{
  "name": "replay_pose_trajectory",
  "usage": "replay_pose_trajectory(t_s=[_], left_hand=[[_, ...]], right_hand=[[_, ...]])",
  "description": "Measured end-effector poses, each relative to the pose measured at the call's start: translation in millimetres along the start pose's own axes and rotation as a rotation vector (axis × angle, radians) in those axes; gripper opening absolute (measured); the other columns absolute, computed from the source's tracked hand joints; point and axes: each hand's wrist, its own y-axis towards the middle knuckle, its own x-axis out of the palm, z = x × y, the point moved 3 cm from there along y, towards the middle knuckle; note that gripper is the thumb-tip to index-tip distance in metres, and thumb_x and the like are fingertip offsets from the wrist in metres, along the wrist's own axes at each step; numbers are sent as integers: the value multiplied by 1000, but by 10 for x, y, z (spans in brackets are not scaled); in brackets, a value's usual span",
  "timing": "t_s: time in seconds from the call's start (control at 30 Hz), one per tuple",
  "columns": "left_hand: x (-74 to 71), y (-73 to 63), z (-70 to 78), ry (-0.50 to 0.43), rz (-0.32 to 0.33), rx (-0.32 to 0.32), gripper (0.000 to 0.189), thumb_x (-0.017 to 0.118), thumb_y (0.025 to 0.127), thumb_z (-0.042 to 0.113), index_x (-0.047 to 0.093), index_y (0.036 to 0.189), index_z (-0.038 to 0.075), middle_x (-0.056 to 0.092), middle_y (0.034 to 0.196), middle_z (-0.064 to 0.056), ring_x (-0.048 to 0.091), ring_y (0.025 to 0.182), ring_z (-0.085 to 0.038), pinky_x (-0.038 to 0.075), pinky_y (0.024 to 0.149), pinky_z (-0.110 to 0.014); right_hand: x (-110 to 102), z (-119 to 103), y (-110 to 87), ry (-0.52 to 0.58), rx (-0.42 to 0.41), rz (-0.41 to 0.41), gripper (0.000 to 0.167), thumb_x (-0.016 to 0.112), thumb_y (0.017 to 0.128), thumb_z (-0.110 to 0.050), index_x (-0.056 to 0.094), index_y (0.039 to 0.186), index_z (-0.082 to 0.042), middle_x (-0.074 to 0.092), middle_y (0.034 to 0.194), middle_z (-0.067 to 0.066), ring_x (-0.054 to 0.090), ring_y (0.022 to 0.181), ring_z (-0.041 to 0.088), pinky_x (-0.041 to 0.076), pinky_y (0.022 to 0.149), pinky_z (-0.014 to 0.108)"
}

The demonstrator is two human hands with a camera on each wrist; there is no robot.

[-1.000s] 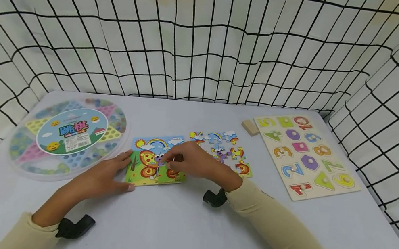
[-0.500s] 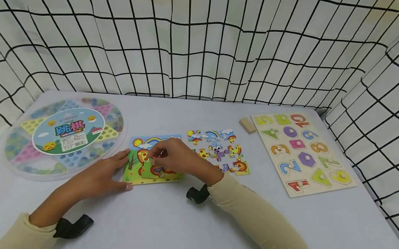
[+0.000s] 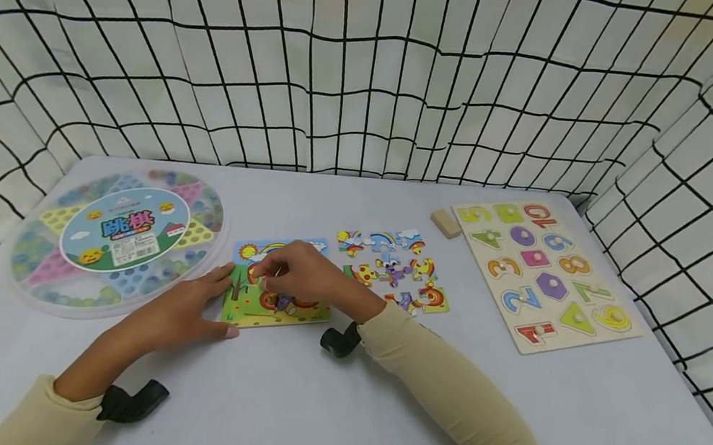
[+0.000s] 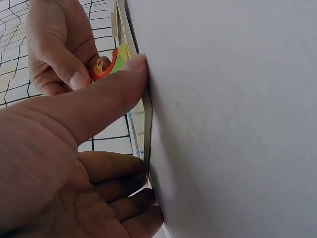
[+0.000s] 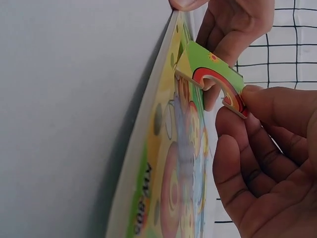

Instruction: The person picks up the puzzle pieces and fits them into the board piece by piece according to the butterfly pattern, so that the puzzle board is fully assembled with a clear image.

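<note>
My right hand [image 3: 305, 273] pinches a green jigsaw piece [image 5: 202, 55] with a red curved band, between thumb and fingertips. One edge of the piece tilts down onto the picture puzzle board [image 3: 245, 312]. In the right wrist view the board's printed face [image 5: 171, 163] lies beneath it. At the board's near left corner is my left hand [image 3: 184, 313]; its extended fingers touch the left side and the thumb [image 4: 111, 96] lies along the near edge. The right hand covers part of the board's middle in the head view.
Several loose jigsaw pieces [image 3: 393, 270] lie to the right of the board. Beyond them are a small wooden block [image 3: 445, 224] and a number-and-shape peg board [image 3: 546, 279]. A round Chinese checkers case [image 3: 127, 231] stands at left. Black netting [image 3: 370, 97] surrounds the white table [image 3: 286, 396].
My right hand has moved left across the board with the jigsaw piece, toward the board's left part. The left hand stays at the board's corner.
</note>
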Motion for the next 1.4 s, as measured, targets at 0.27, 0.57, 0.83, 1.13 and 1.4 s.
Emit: replay_pose_trajectory(t_s=[0.27,0.57,0.83,1.13,1.4], left_hand=[[-7,20,-7,-22,-16,-15,93,79,80,39,35,145,-10,23,156,-24,22,138,-50,27,104,-65],[18,23,0,-33,-22,-37,94,80,79,39,33,147,-8,23,156,-24,22,138,-50,29,104,-63],[-3,25,-3,-25,-31,-36,94,80,80,39,33,147,-7,23,156,-23,23,138,-49,30,103,-64],[-10,26,-7,-22,-32,-50,96,80,79,40,32,148,-6,22,157,-22,23,138,-50,30,103,-64],[2,13,-1,-25,-20,-18,94,79,81,38,31,148,-6,24,155,-24,25,137,-51,30,102,-64]], right_hand=[[69,34,75,-50,12,7,14,69,92,-10,73,105,-8,67,88,-7,61,80,2,49,69,15],[130,6,92,-212,-3,-61,22,69,91,-10,72,113,-9,65,98,-7,58,85,1,46,72,14],[169,-69,85,-326,-27,-134,33,72,89,-13,69,122,-9,62,106,-4,49,96,6,43,75,12],[236,-119,125,-401,-8,-113,32,72,89,-14,71,121,-12,64,107,-7,47,97,5,39,76,13],[282,-134,154,-407,-33,-102,32,72,90,-16,71,121,-13,62,92,-11,46,89,6,38,71,15]])
